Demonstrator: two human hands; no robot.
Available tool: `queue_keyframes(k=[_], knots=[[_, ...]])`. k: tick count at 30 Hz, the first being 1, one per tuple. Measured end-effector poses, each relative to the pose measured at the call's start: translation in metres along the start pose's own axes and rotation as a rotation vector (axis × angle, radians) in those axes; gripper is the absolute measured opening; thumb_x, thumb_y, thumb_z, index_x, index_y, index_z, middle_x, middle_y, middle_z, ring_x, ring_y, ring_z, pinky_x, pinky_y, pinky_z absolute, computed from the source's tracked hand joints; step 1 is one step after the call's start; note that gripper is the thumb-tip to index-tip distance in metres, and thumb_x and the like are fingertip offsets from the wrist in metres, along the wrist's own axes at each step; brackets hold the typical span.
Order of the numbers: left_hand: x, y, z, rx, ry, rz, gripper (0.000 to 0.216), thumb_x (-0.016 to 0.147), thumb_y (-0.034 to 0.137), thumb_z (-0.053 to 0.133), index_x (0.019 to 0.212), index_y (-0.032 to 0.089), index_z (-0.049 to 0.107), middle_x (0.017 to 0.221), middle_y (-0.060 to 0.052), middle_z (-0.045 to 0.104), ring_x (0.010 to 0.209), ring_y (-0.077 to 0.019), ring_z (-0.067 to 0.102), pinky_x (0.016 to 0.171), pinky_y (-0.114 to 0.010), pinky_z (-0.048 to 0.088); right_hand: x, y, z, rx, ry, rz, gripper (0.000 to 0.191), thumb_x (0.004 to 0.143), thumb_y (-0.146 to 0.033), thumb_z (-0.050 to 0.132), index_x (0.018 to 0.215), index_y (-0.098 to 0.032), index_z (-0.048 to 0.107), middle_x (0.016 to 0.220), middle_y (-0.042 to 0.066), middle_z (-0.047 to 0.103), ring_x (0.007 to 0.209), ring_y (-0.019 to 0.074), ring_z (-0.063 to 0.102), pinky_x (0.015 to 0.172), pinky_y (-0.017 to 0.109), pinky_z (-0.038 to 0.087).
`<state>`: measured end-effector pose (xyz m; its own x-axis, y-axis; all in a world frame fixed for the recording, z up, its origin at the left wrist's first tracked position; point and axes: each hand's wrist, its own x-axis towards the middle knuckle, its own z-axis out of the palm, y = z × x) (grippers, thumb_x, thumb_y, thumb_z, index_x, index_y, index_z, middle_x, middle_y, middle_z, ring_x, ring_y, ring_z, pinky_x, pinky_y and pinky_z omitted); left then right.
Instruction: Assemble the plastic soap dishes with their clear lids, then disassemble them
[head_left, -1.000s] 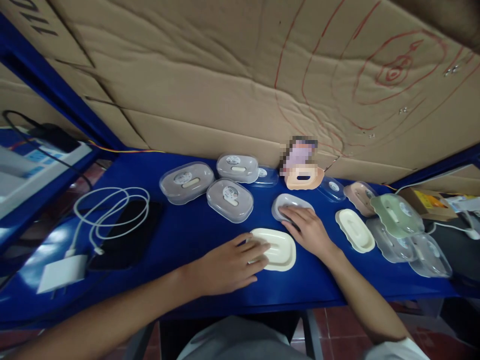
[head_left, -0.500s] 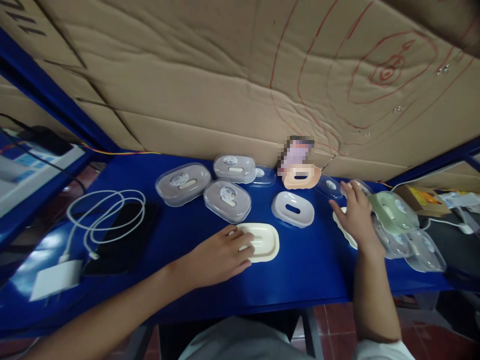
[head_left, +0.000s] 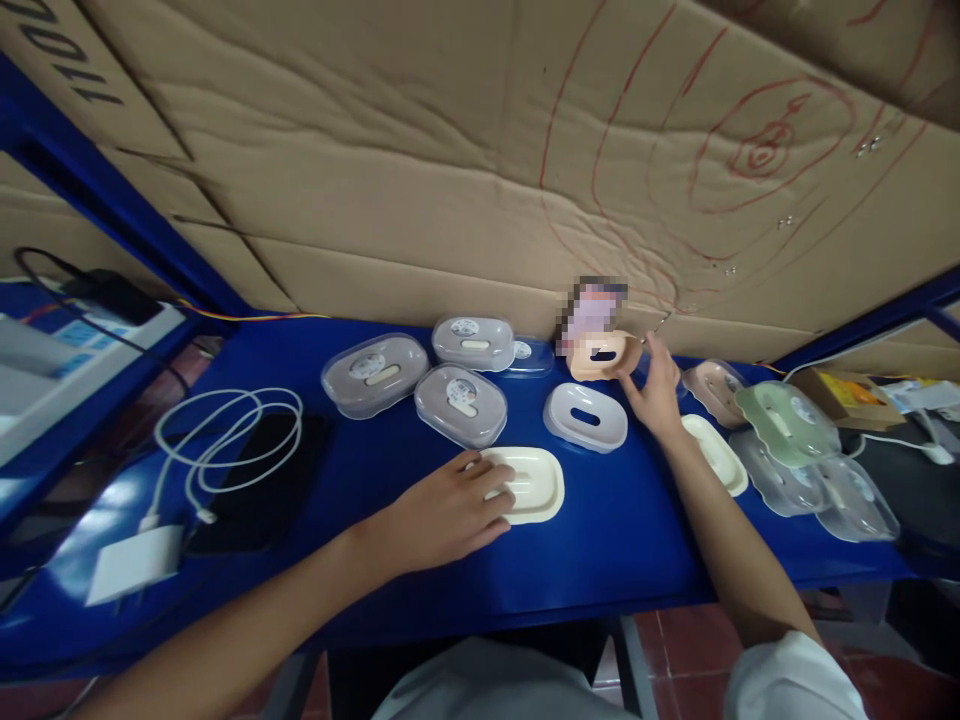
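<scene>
My left hand (head_left: 457, 505) has its fingers curled over the left end of a cream oval soap dish base (head_left: 541, 485); the thumb is mostly hidden. My right hand (head_left: 658, 395) grips the right end of a peach slotted soap dish tray (head_left: 592, 362), thumb low at the front and fingers at the far side. Between the hands lies a pale lavender slotted tray (head_left: 600, 425). A second cream base (head_left: 720, 455) sits under my right forearm, partly covered.
Lidded greyish soap dishes (head_left: 375, 375) stand at left. A green one (head_left: 787, 422), a peach one (head_left: 716, 388) and clear lids (head_left: 859, 498) are at right. A white cable (head_left: 217, 395) with charger (head_left: 135, 565) lies far left. Cardboard (head_left: 375, 180) walls the back.
My right hand has moved left from the second cream base to the peach slotted tray. My left hand stays on the cream base. The view has shifted slightly.
</scene>
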<state>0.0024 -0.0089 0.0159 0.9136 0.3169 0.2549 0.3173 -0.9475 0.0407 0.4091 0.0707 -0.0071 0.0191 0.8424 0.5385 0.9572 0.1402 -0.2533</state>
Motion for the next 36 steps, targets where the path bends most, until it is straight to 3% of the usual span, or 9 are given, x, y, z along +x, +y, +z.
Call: queue_keyframes(k=[5,9,14,19,22,25,28,31,36], knots=[[-0.001,-0.002,0.003,-0.013,0.004,0.004,0.017,0.104,0.037,0.067,0.108,0.02,0.066,0.127,-0.006,0.068,0.112,-0.0234,0.065,0.105,-0.041,0.043,0.002,0.004,0.01,0.118,0.024,0.137,0.064,0.094,-0.057,0.06,0.142,-0.016,0.051,0.134,0.021,0.066,0.126,0.0367,0.062,0.114,0.062,0.039],[-0.001,-0.002,0.003,-0.038,0.0,-0.013,0.015,0.104,0.035,0.066,0.107,0.02,0.066,0.129,-0.006,0.068,0.114,-0.0232,0.064,0.106,-0.041,0.042,-0.003,-0.001,0.006,0.238,0.05,0.172,0.039,0.086,-0.038,0.061,0.119,-0.019,0.054,0.114,0.013,0.067,0.104,0.0282,0.065,0.096,0.047,0.052],[0.0,-0.001,0.004,-0.03,0.008,-0.009,0.016,0.105,0.037,0.066,0.109,0.021,0.066,0.125,-0.005,0.069,0.112,-0.0228,0.066,0.105,-0.041,0.043,-0.018,-0.018,-0.018,0.311,0.06,0.161,0.04,0.082,-0.025,0.054,0.121,-0.022,0.047,0.097,0.003,0.062,0.084,0.0212,0.063,0.077,0.036,0.053],[-0.001,-0.003,0.0,0.008,0.056,-0.006,0.02,0.101,0.038,0.072,0.108,0.021,0.066,0.123,-0.005,0.07,0.108,-0.0222,0.068,0.103,-0.04,0.046,-0.045,-0.074,-0.059,0.343,0.063,-0.07,0.025,0.091,-0.03,0.053,0.115,-0.026,0.06,0.098,0.006,0.062,0.089,0.0261,0.064,0.082,0.043,0.055],[-0.005,0.004,-0.01,0.069,0.095,0.065,0.013,0.098,0.028,0.075,0.093,0.02,0.065,0.101,-0.004,0.071,0.093,-0.0204,0.068,0.094,-0.038,0.05,-0.074,-0.119,-0.069,0.362,0.044,-0.315,0.022,0.09,-0.032,0.064,0.112,-0.03,0.065,0.096,0.008,0.062,0.092,0.0303,0.065,0.084,0.049,0.057],[-0.012,0.02,-0.017,0.101,0.168,0.177,0.019,0.101,0.023,0.066,0.083,0.021,0.063,0.075,-0.001,0.066,0.068,-0.0179,0.061,0.071,-0.035,0.047,-0.101,-0.154,-0.06,0.559,0.035,-0.475,0.021,0.09,-0.032,0.066,0.111,-0.033,0.063,0.09,0.005,0.056,0.081,0.027,0.064,0.077,0.049,0.059],[-0.016,0.035,-0.019,0.083,0.243,0.196,0.035,0.106,0.038,0.06,0.076,0.021,0.063,0.064,-0.001,0.062,0.058,-0.0176,0.056,0.058,-0.035,0.041,-0.11,-0.168,-0.042,0.757,-0.103,-0.348,0.014,0.095,-0.036,0.062,0.106,-0.03,0.055,0.092,0.005,0.057,0.085,0.0262,0.067,0.077,0.047,0.062],[-0.015,0.036,-0.02,0.063,0.305,0.168,0.034,0.104,0.036,0.064,0.073,0.021,0.061,0.066,-0.001,0.065,0.061,-0.0172,0.058,0.059,-0.034,0.04,-0.105,-0.167,-0.029,0.943,-0.223,-0.2,0.016,0.101,-0.04,0.06,0.103,-0.028,0.05,0.095,0.005,0.061,0.092,0.0252,0.069,0.084,0.047,0.064],[-0.013,0.015,-0.019,0.058,0.237,0.044,0.024,0.104,0.025,0.065,0.08,0.021,0.059,0.07,0.001,0.063,0.062,-0.0164,0.056,0.06,-0.035,0.037,-0.096,-0.156,-0.018,0.982,-0.171,-0.141,0.027,0.101,-0.05,0.065,0.097,-0.028,0.048,0.089,0.004,0.063,0.09,0.0248,0.07,0.093,0.051,0.063]])
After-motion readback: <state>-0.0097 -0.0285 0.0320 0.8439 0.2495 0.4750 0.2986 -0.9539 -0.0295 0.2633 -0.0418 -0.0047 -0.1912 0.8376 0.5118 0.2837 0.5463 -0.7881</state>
